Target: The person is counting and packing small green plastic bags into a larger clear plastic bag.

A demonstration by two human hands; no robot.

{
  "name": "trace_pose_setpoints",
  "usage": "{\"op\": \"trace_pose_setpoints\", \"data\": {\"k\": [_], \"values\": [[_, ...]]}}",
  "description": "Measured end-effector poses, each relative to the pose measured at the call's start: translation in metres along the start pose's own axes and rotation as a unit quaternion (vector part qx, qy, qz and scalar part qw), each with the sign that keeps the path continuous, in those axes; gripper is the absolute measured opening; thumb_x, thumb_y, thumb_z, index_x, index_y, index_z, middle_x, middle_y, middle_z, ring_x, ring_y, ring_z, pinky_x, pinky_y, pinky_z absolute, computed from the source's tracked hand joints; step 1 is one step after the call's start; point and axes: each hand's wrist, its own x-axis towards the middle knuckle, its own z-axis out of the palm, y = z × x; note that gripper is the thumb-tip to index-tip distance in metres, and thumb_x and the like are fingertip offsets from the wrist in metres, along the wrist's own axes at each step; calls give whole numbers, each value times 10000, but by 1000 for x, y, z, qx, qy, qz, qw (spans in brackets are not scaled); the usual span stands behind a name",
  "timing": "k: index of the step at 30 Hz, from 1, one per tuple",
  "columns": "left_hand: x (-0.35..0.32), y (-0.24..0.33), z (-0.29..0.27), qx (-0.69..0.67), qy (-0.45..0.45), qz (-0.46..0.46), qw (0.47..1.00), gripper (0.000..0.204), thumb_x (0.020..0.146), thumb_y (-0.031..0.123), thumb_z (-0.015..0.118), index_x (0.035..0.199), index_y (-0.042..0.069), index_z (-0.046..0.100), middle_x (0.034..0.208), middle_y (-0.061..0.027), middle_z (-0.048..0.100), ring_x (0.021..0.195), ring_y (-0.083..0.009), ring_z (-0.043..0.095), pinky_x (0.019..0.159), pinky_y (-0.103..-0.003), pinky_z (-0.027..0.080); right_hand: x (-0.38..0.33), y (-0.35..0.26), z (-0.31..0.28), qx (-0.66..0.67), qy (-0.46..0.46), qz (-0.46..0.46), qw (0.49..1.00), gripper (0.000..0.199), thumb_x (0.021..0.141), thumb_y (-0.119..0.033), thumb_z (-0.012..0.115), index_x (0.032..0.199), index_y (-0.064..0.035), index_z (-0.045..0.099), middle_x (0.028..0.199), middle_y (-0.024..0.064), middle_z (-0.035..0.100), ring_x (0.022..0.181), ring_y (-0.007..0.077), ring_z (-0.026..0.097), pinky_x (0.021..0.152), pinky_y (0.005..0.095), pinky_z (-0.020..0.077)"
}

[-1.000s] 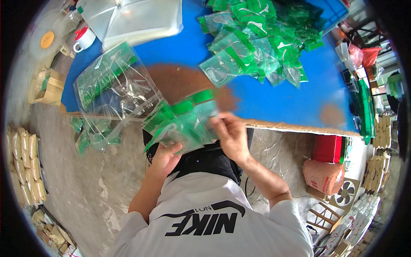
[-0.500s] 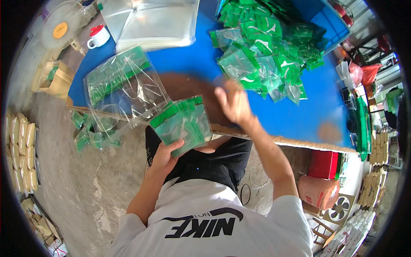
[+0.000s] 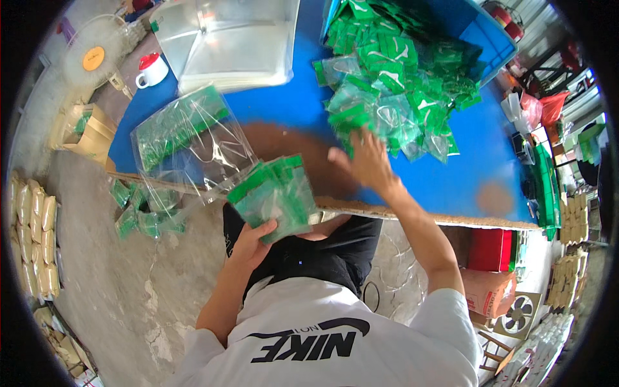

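A fanned bundle of small clear packets with green headers (image 3: 277, 200) is in my left hand (image 3: 256, 240), the thumb pressed over its lower corner. My right hand (image 3: 369, 161) is over the near left edge of a heap of similar green packets (image 3: 393, 84). Its thumb stands apart and its fingers are stretched toward one packet (image 3: 349, 121), their tips partly lost against the green. Left of the bundle, a large clear plastic bag (image 3: 222, 151) lies across the table edge, with a row of green packets (image 3: 182, 122) inside.
The blue table (image 3: 445, 187) has a worn brown patch before me. A stack of clear plastic sheets (image 3: 238, 45) and a red-lidded white mug (image 3: 151, 69) stand at the back left. A blue crate (image 3: 493, 39) lies behind the heap. More green packets (image 3: 151, 219) hang below the left edge.
My right hand has moved slightly right and down, and its fingers now reach the heap's near edge, where a packet has shifted. The left hand keeps its bundle, nearly still.
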Motion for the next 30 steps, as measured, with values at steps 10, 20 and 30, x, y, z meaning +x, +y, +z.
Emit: {"op": "trace_pose_setpoints", "data": {"k": [10,20,30], "values": [[-3,-10,4,-176,-227,-11,958,609,872,172,702,1412,52,447,1487,-144,440,1336,-337,478,1089,-526,434,-66,-80,-38,688,17,242,684,240,1029,-211,554,976,6,641,842,-25,639,798,51,532,709,242,458],[-21,-9,-14,-27,2,13,1000,684,822,134,745,1409,67,402,1359,-95,533,1281,-313,521,1049,-477,483,34,41,26,8,50,-32,998,616,933,-548,547,1373,-117,539,1449,248,437,1390,513,294,1125,640,251],[-11,-4,12,1,20,-6,1000,707,839,128,736,1435,51,363,1409,-116,491,1311,-339,491,1088,-500,449,-36,-19,-31,213,-63,-264,939,477,936,-304,595,1349,-67,563,1405,192,516,1392,351,394,1168,560,249]]}}
